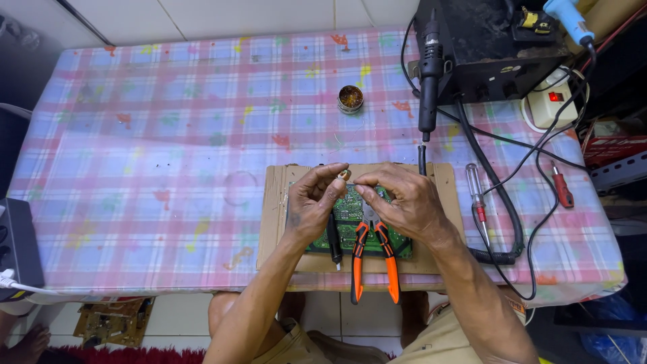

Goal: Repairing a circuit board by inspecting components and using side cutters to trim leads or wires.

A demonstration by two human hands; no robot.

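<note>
Where hands (364, 199) meet, component (344, 175) pinched.

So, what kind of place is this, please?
Probably a home electronics repair bench. A green circuit board lies on cardboard under both hands, orange pliers rest on it, and a black soldering station stands at the table's far right.

Red box (610, 149) at the right edge (white label on top), off the table
</note>
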